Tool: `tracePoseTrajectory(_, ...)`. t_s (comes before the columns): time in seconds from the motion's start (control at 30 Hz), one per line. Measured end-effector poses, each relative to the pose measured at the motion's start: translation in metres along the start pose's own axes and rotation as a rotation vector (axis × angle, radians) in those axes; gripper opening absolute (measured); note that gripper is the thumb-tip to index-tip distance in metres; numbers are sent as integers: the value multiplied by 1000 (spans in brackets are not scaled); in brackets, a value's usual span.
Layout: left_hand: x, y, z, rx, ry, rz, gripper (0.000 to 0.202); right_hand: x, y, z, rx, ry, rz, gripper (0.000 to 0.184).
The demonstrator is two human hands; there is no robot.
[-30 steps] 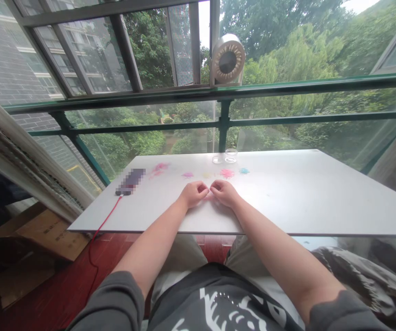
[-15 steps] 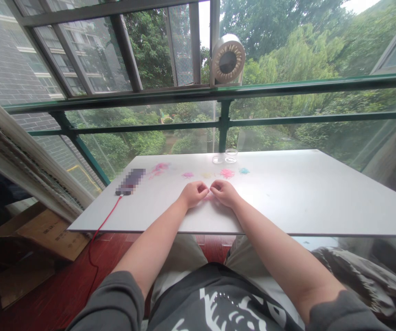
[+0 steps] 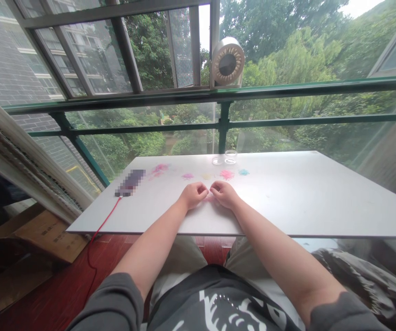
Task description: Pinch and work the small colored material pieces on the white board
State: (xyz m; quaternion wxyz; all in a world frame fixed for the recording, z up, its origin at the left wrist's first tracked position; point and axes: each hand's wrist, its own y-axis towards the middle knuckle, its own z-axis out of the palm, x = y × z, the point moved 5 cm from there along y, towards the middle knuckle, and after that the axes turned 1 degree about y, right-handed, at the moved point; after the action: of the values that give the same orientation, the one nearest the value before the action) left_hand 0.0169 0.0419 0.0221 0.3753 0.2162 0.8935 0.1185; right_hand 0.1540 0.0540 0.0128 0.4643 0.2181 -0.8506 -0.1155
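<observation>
My left hand [image 3: 195, 195] and my right hand [image 3: 224, 193] meet low over the white table [image 3: 308, 197], fingertips pinched and nearly touching. What they hold, if anything, is too small to make out. Some faint pink bits show on the tabletop just below the fingers. Beyond the hands lie small loose heaps in a row: a purple heap [image 3: 187, 176], a pale yellow heap [image 3: 206, 176], a coral-pink heap [image 3: 227, 174] and a blue heap [image 3: 243, 172]. Farther left spreads a larger pink heap [image 3: 160, 169].
Two clear round containers [image 3: 231, 157] stand at the table's far edge. A blurred-out phone-like device [image 3: 130, 183] with a red cable [image 3: 106, 214] lies on the left. Behind the table runs a green railing [image 3: 149, 97], with a round fan-like device [image 3: 228, 63] above it. A cardboard box [image 3: 51, 232] sits on the floor.
The whole view has shifted very slightly. Both hands stay pinched at the same spot, and the heaps look unchanged.
</observation>
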Motion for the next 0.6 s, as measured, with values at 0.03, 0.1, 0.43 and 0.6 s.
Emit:
tracePoseTrajectory(0.03, 0, 0, 0, -3, 1, 3, 19, 0, 0, 0, -6, -1, -3, 12)
tracePoseTrajectory(0.1, 1, 1, 0, -6, 1, 10, 18, -1, 1, -1, -31, 0, -5, 12)
tracePoseTrajectory(0.43, 2, 1, -2, -37, -5, 5, 17, -3, 2, 0, -7, 94, -1, 13)
tracePoseTrajectory(0.6, 3, 2, -3, -56, 0, 1, 17, -8, 3, 1, -23, 152, 38, 16)
